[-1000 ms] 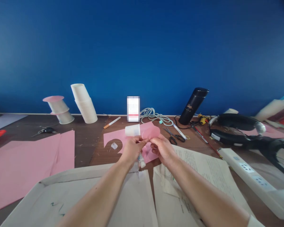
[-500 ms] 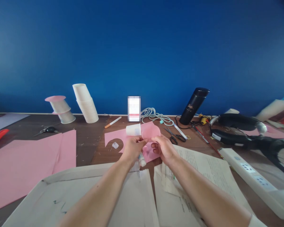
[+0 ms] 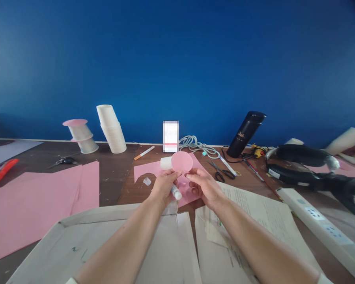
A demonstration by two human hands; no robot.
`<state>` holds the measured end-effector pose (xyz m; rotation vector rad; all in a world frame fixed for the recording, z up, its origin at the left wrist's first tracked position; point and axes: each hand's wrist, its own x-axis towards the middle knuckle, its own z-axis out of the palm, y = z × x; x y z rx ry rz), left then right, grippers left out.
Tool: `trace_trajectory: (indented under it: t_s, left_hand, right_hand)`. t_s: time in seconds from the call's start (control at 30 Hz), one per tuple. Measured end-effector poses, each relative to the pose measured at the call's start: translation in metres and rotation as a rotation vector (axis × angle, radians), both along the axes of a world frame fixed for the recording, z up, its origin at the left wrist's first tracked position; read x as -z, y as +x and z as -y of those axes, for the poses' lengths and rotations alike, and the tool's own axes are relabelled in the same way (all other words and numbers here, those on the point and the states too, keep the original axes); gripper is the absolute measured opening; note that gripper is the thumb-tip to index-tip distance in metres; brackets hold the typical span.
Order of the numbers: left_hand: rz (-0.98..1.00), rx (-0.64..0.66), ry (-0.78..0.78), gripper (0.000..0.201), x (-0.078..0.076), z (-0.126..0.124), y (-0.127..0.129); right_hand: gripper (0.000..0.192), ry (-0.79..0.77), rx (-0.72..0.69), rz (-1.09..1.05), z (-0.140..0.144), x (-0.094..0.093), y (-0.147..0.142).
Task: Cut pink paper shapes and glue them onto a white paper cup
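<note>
A round pink paper disc [image 3: 182, 161] stands upright between my hands with its flat side toward me. My left hand [image 3: 165, 185] is closed, its thumb and fingertips pinching the disc's lower edge, while a small white-and-blue tube [image 3: 176, 192] sticks out from under the same hand. My right hand [image 3: 205, 185] is closed too, thumb and forefinger at the disc's lower right edge. Behind the disc, partly hidden by it, a white paper cup [image 3: 166, 163] lies on its side on a cut pink sheet [image 3: 146, 169]. A small clear cap [image 3: 147, 181] lies by the sheet's curved cutout.
Left are stacked cups with pink discs [image 3: 81, 132], a stack of white cups [image 3: 114, 136], keys [image 3: 67, 160] and pink sheets [image 3: 44, 201]. Right lie scissors [image 3: 220, 172], a black flask [image 3: 245, 134], a headset [image 3: 298, 157] and a power strip [image 3: 316, 221]. A phone [image 3: 170, 136] stands behind.
The pink disc has moved left and turned to face me, now covering part of the cup. The tube under my left hand shows more plainly. The whole view has shifted slightly.
</note>
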<state>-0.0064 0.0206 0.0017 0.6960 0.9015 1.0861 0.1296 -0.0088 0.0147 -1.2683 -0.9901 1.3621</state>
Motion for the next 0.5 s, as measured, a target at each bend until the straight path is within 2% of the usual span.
trace_trajectory:
  t_s: [0.2, 0.5]
  left_hand:
    - [-0.071, -0.049, 0.065, 0.029, 0.0029, -0.0027, -0.0013]
    - [-0.275, 0.022, 0.192, 0.030, 0.0029, -0.0020, -0.0015]
  right_hand:
    - [0.036, 0.008, -0.077, -0.021, 0.0023, -0.0009, -0.0014]
    - [0.026, 0.046, -0.009, -0.121, -0.0020, 0.0004, 0.0022]
